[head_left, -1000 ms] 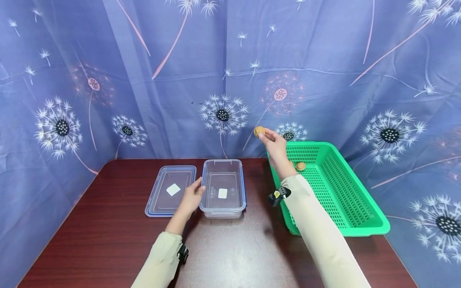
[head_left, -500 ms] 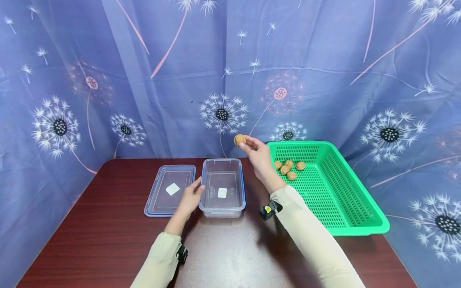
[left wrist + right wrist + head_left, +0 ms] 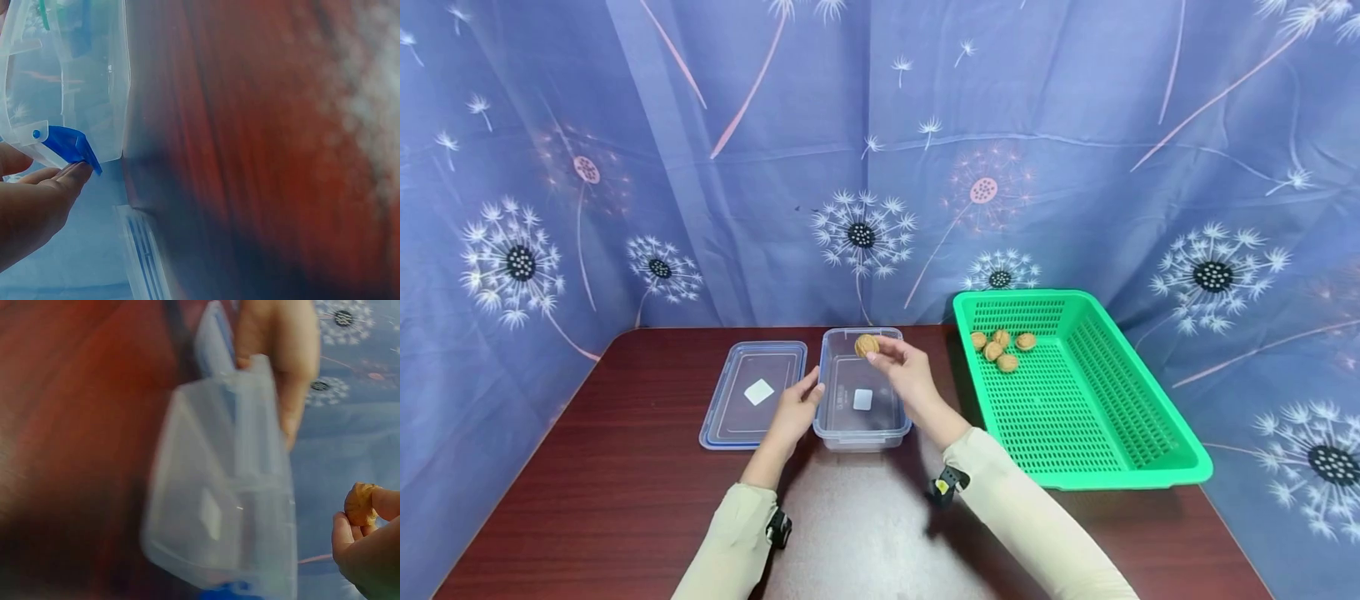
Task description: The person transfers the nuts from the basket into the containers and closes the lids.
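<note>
In the head view my right hand [image 3: 912, 375] pinches a walnut [image 3: 867, 345] between thumb and fingertips, over the far part of a clear plastic container [image 3: 850, 435]. The right wrist view also shows this walnut [image 3: 360, 504] in the fingers, above the container's rim. My left hand [image 3: 793, 412] rests at the container's left side, fingers fairly straight. Seen from the left wrist, its fingertips touch a blue side latch [image 3: 70, 145]. A white square label [image 3: 862, 400] shows on the container's floor.
A clear lid [image 3: 727, 417] with blue edging lies left of the container. To the right stands a green perforated basket [image 3: 1150, 479], several walnuts [image 3: 1007, 362] in its far left corner. A blue dandelion-print curtain [image 3: 760, 217] hangs behind the brown table [image 3: 625, 475].
My right hand has carried the walnut left and down, from beside the basket to over the container. The walnuts in the basket have come into full view. My left hand has stayed put.
</note>
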{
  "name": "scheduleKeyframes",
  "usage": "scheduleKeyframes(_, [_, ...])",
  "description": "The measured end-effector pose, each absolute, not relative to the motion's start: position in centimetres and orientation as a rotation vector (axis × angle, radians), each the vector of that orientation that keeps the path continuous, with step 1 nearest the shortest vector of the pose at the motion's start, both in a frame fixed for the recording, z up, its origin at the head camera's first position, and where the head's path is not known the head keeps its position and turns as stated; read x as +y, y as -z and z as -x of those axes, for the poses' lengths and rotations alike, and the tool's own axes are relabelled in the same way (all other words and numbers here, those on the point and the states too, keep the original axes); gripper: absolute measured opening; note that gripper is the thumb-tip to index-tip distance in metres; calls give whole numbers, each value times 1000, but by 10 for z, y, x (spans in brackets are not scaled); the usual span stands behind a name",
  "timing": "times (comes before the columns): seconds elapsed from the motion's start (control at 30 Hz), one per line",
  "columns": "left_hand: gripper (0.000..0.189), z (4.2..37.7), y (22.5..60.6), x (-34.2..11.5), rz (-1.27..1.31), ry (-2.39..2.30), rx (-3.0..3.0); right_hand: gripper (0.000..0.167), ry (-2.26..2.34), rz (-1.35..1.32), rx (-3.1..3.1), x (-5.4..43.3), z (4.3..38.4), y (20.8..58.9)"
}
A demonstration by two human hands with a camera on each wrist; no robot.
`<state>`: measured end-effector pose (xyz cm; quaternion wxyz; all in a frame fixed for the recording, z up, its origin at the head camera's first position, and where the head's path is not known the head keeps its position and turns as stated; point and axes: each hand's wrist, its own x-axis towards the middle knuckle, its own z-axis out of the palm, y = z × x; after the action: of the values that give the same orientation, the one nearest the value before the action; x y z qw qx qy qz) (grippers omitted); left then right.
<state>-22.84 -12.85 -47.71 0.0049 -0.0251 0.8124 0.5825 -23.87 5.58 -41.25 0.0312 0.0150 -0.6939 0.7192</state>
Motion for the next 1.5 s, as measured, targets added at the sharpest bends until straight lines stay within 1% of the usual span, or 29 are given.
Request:
scheduleKeyframes(0.2, [46,228,476,-127,97,-1836,2540,31,-2208,-71,-2270,48,229,436])
scheduleKeyframes(0.43, [46,229,478,-127,99,-1869,2525,33,-2225,-148,-2382,44,228,449])
scheduleKeyframes(1.17, [47,228,479,-127,81,-1871,2518,30,-2101,-356,-2894,42,234,452])
scheduleKeyframes(1.33, [47,227,478,-127,96,-1871,2517,29,-2106,-422,-2931,41,236,455])
scheduleKeyframes(1.5, [46,227,477,-126,100,-1869,2524,31,-2160,-422,-2927,41,237,456])
